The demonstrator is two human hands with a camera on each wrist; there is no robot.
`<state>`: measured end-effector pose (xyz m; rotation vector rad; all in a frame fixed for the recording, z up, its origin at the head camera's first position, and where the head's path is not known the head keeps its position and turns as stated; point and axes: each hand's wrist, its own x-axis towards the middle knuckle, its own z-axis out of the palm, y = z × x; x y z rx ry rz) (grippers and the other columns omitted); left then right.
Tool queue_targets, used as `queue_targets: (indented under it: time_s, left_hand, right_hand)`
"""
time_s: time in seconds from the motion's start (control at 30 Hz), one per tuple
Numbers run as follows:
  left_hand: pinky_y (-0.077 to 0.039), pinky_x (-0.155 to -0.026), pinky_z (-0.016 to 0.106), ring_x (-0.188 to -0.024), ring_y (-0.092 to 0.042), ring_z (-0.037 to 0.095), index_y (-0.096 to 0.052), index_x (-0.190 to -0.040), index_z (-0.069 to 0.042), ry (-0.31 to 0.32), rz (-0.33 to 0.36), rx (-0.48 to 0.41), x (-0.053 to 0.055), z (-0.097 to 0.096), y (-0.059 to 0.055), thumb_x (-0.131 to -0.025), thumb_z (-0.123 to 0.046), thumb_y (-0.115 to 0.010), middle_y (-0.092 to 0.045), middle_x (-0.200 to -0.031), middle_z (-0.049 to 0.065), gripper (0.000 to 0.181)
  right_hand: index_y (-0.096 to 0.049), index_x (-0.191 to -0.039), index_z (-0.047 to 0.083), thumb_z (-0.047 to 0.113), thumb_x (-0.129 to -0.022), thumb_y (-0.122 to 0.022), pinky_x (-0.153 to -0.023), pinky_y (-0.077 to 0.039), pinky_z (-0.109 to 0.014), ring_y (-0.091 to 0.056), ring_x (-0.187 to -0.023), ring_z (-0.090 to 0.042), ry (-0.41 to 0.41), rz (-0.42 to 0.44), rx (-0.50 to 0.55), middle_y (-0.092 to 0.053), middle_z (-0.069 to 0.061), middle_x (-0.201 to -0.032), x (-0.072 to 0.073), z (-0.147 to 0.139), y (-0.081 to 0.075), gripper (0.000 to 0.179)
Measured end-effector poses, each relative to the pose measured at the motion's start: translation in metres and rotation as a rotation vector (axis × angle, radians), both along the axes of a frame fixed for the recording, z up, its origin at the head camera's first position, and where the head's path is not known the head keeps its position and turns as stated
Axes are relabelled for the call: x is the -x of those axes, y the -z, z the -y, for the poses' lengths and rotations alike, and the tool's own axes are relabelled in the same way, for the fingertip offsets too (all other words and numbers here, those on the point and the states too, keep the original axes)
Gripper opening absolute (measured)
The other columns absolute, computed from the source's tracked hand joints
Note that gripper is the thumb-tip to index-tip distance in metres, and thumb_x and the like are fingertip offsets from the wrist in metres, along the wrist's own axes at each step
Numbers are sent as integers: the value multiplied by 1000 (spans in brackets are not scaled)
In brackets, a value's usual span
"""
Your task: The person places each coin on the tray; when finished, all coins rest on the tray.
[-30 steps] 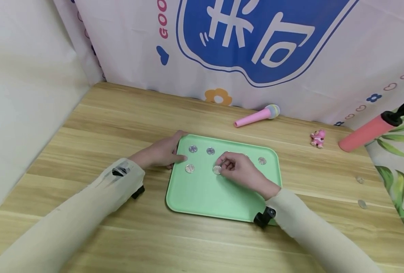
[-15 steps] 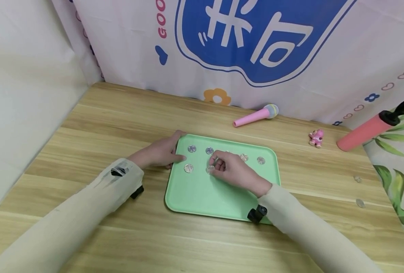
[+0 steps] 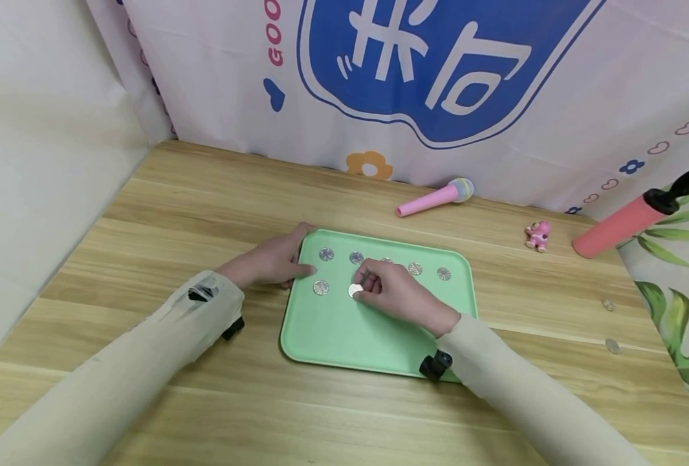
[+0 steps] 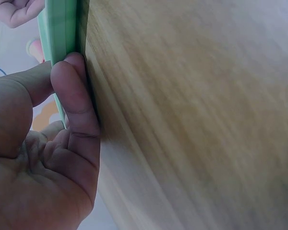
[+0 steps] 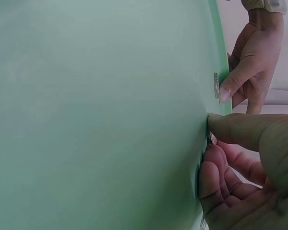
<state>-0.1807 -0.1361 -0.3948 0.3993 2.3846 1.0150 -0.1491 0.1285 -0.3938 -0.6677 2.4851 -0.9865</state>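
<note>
A light green tray (image 3: 327, 333) lies on the wooden table. At its left edge my left hand (image 3: 271, 260) grips the rim, thumb on the upper side; the left wrist view shows the curled fingers (image 4: 77, 103) against the tray's outer side. Over the tray, my right hand (image 3: 402, 291) pinches a silver coin (image 3: 354, 290) between thumb and fingers, at the tray's surface. Left of it lies another coin (image 3: 320, 287). Behind them several coins form a row, from the left one (image 3: 326, 254) to the right one (image 3: 444, 274); my right hand partly covers one of these.
A pink toy microphone (image 3: 435, 197) lies behind the tray. To the right stand a small pink figurine (image 3: 537, 236) and a coral-coloured pump (image 3: 618, 226) with a black top. Two loose coins, a far one (image 3: 609, 305) and a nearer one (image 3: 612, 346), lie near the table's right edge.
My right hand has shifted left across the tray with the pinched coin, uncovering more of a back-row coin. The left hand keeps its hold on the rim.
</note>
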Motion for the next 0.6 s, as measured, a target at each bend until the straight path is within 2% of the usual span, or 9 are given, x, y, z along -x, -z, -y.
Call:
queue_targets:
  time_s: [0.6]
  left_hand:
    - [-54, -59, 30, -62, -62, 18, -22, -163, -12, 6, -3, -1, 1, 0, 0, -103, -18, -67, -61, -77, 9, 75]
  right_hand:
    - [-69, -108, 8, 13, -97, -75, -77, -51, -24, -59, -85, -14, 12, 4, -11, -68, -4, -93, 0, 0, 1, 14]
